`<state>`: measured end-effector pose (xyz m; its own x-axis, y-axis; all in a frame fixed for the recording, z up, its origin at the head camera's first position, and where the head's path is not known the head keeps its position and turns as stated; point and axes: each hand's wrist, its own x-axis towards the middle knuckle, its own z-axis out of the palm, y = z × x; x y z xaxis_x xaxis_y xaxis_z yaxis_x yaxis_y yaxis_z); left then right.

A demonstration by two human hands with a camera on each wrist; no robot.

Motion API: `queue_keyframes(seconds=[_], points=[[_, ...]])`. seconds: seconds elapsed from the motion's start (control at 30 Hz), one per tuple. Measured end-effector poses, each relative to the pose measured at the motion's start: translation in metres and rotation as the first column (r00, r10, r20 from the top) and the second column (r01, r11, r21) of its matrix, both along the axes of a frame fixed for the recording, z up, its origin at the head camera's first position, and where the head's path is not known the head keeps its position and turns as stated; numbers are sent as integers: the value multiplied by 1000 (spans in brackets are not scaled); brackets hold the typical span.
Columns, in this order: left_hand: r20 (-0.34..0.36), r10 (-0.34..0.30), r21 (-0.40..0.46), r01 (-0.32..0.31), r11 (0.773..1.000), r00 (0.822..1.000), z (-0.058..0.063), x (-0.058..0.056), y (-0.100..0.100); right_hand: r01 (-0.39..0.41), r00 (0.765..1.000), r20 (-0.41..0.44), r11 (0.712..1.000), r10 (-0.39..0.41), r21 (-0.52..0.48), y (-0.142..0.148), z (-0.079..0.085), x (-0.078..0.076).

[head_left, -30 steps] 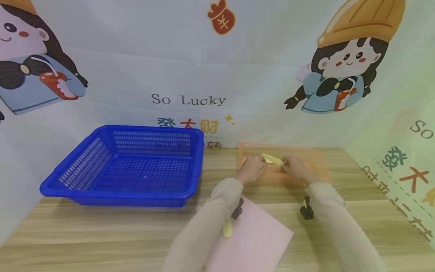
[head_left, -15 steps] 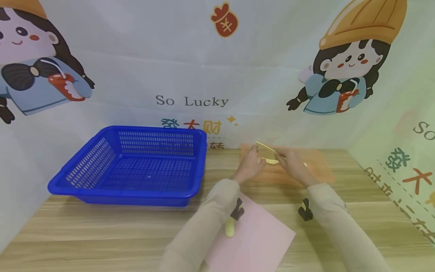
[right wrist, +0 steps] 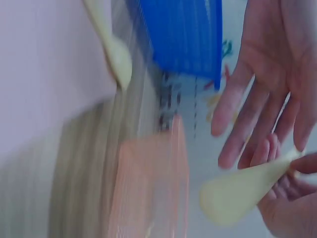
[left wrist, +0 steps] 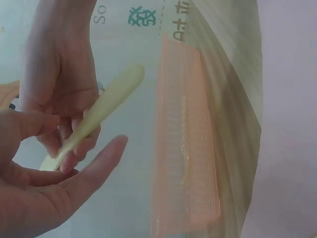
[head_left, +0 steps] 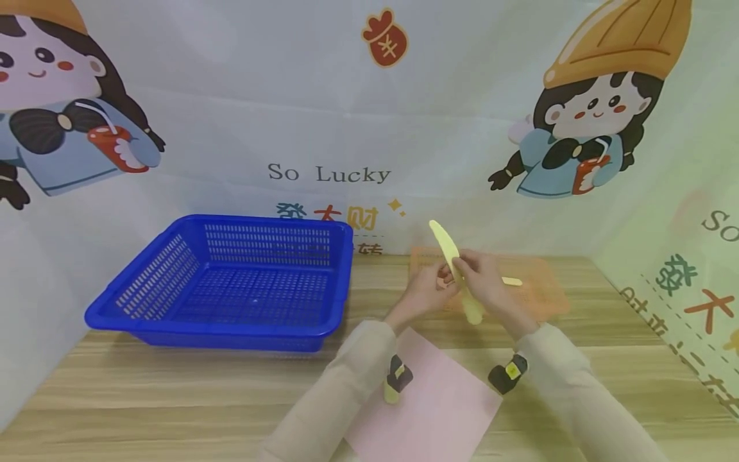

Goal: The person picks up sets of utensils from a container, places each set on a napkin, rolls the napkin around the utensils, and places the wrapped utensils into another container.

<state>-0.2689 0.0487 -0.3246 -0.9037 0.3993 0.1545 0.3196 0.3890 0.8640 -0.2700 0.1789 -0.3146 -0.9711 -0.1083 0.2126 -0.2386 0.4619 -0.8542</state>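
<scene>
A pale yellow plastic knife point(head_left: 444, 240) is pinched by my right hand point(head_left: 485, 279), its blade slanting up and its rounded handle hanging toward me. The handle also shows in the left wrist view. My left hand point(head_left: 424, 292) is close beside the knife, fingers mostly extended; whether a fingertip touches the blade is hard to tell. Both hands are just above the near side of an orange see-through basket point(head_left: 537, 301), with another yellow piece point(head_left: 512, 281) partly seen in it. Under my left forearm, a yellow spoon point(right wrist: 119, 62) lies on a pink sheet point(head_left: 439, 398).
A large blue slatted basket point(head_left: 335, 308) stands on the left of the wood-patterned table point(head_left: 173, 398). Behind it hangs a printed white cloth point(head_left: 323, 115), which also closes off the right side. My forearms pass over the table on both sides of the pink sheet.
The knife has been raised out of the orange basket, drawn nearer and turned from lying crosswise to standing steeply in my right hand. The left hand's fingers have loosened beside it.
</scene>
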Motion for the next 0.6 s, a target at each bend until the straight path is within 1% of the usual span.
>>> queue_keyframes(seconds=[0.1, 0.17, 0.27, 0.37, 0.4, 0.5, 0.6], points=[[-2, 15, 22, -15, 1000, 1000, -2, 7, -3, 25, 996, 89, 995, -17, -93, -8, 0, 10], [-3, 27, 28, -26, 999, 1000, -3, 11, -5, 44, 990, 141, 987, -22, -156, -13, -1, 16], [-3, 40, 31, -40, 999, 999, -7, 18, -10, 83, 984, 168, 977, -50, -197, -21, -4, 24], [2, 54, 10, -54, 998, 999, -10, 24, -16, 109, 984, 159, 974, -78, -199, -28, -8, 31], [7, 54, 5, -54, 999, 999, -11, 26, -18, 119, 984, 153, 976, -91, -183, -30, -10, 33], [27, 51, -2, -51, 999, 998, -14, 30, -22, 125, 986, 127, 982, -106, -145, -34, -14, 38], [56, 57, 0, -57, 998, 997, -17, 34, -25, 117, 989, 108, 984, -103, -135, -36, -19, 42]])
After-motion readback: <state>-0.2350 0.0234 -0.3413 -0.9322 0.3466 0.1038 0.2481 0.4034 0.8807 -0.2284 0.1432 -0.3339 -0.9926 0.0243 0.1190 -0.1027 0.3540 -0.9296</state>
